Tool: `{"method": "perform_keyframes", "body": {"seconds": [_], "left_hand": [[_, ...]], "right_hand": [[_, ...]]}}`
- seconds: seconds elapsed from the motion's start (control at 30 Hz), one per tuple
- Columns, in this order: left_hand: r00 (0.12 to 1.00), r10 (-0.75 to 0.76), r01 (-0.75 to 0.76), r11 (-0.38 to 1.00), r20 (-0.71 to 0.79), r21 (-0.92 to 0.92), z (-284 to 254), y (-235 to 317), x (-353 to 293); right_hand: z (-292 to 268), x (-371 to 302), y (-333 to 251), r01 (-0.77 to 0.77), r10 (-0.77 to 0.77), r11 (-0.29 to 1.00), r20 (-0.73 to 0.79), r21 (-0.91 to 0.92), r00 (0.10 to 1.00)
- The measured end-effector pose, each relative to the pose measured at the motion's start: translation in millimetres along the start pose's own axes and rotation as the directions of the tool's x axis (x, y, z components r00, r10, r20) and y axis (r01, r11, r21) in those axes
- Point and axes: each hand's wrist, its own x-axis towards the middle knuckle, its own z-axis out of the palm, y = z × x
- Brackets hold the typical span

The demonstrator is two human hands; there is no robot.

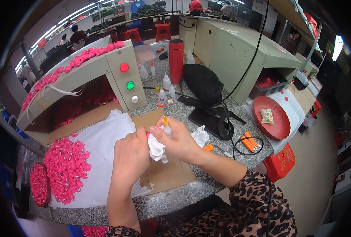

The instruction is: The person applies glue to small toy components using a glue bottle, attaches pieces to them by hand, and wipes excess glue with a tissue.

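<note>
My left hand [130, 154] is closed, with a speck of pink showing at its fingertips, likely one of the small pink pieces; most of it is hidden. My right hand [179, 140] wraps around a small white dropper bottle [167, 129] with a yellow tip pointing up. A crumpled white tissue [157, 150] is bunched between the two hands, below the right thumb. Both hands are above a brown cardboard sheet [175, 175]. To the left, a heap of glossy pink pieces [67, 170] lies on white paper [104, 146].
A grey-green box with lit buttons [124, 71] stands left, pink pieces along its top. Behind my hands are several dropper bottles [166, 81], a red flask [176, 61] and a black pouch [203, 83]. Right are a phone [207, 120], orange cutter [249, 142] and red dish [264, 132].
</note>
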Motion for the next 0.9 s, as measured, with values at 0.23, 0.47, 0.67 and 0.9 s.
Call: {"method": "perform_keyframes", "body": {"seconds": [0.23,0.47,0.67,0.9], "left_hand": [[0.998,0.058,-0.057,0.998,-0.033,0.025,6.4,-3.2,0.5],[0.999,0.034,-0.034,0.999,-0.024,0.021,3.2,-5.5,-2.8],[0.999,0.024,-0.024,1.0,-0.025,-0.007,4.8,-5.8,-3.0],[1.0,0.026,-0.027,0.999,-0.015,-0.044,3.8,-5.0,-1.8]], "right_hand": [[-0.8,-2.8,2.5,-0.059,0.061,0.991,-0.01,0.12,0.998],[2.6,-3.7,-0.3,-0.039,0.039,0.993,0.002,0.108,0.999],[1.3,-3.8,4.1,-0.055,0.057,0.993,-0.011,0.106,0.998],[0.6,-3.0,4.6,-0.031,0.033,0.992,-0.014,0.121,0.999]]}}
